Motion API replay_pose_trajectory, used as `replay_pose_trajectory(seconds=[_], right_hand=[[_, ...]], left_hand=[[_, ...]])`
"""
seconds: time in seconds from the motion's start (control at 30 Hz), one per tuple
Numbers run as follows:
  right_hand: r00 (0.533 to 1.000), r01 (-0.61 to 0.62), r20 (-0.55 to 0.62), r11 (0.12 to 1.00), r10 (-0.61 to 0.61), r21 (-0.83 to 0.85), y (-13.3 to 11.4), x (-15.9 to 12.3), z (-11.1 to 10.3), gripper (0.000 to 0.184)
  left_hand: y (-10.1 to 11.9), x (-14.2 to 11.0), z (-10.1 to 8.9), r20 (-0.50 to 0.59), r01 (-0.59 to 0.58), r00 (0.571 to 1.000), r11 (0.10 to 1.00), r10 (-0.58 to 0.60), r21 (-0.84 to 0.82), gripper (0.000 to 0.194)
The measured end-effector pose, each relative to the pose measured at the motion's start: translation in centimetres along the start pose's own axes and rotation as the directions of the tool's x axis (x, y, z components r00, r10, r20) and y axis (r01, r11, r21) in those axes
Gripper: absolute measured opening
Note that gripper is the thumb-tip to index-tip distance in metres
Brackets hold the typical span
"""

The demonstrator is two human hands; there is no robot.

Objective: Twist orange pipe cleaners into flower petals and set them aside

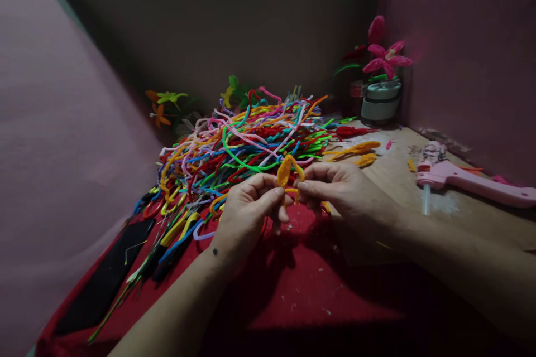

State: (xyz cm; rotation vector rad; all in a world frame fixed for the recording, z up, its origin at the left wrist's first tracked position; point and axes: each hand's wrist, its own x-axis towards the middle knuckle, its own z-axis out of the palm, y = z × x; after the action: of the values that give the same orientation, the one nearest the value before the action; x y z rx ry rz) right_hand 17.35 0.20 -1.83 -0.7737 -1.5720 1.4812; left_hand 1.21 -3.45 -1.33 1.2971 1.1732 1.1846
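Observation:
An orange-yellow pipe cleaner [286, 170] is bent into a pointed loop and held up between my two hands. My left hand [255, 201] pinches its left side between thumb and fingers. On the other side, my right hand [330, 184] grips the right strand near its lower end. Fingertips hide parts of the lower strands. Just behind the hands spreads a large tangled pile of pipe cleaners [247, 139] in many colours. Finished-looking orange petal shapes [355, 150] lie right of the pile on a tan board.
A pink glue gun [481, 181] with a clear glue stick rests on the tan board [389, 173] at right. Behind it, a pink flower [388, 58] stands over a grey-green pot [381, 103]. Yellow-handled pliers [180, 231] and a black flat object [106, 276] lie left on red cloth [318, 290].

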Motion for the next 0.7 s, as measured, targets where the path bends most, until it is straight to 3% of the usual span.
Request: replay_pose_trajectory(seconds=[0.1, 0.2, 0.37, 0.57, 0.7], right_hand=[[1.0, -0.001, 0.023, 0.972, -0.004, 0.235, 0.1, 0.0, 0.1, 0.011], [0.999, 0.053, -0.006, 0.958, -0.053, 0.283, 0.3, 0.0, 0.2, 0.01], [0.989, 0.132, -0.08, 0.981, -0.122, 0.143, 0.2, -0.1, 0.4, 0.009], [0.976, 0.213, -0.028, 0.975, -0.216, -0.066, 0.5, -0.2, 0.4, 0.009], [0.955, 0.272, -0.038, 0.922, -0.293, -0.274, 0.9, -0.4, 0.3, 0.008]], left_hand=[[0.0, 0.0, 0.2, -0.04, -0.026, 0.999, 0.998, 0.028, 0.061, 0.006], [-0.1, -0.1, 0.6, -0.031, -0.005, 0.999, 0.998, 0.007, 0.057, 0.009], [0.0, -0.4, 1.0, -0.03, 0.001, 1.0, 0.997, 0.002, 0.075, 0.008], [-0.1, -0.4, 1.1, -0.021, 0.01, 1.0, 0.991, -0.008, 0.13, 0.006], [-0.2, -0.5, 1.1, -0.04, 0.008, 0.999, 0.987, -0.002, 0.161, 0.006]])
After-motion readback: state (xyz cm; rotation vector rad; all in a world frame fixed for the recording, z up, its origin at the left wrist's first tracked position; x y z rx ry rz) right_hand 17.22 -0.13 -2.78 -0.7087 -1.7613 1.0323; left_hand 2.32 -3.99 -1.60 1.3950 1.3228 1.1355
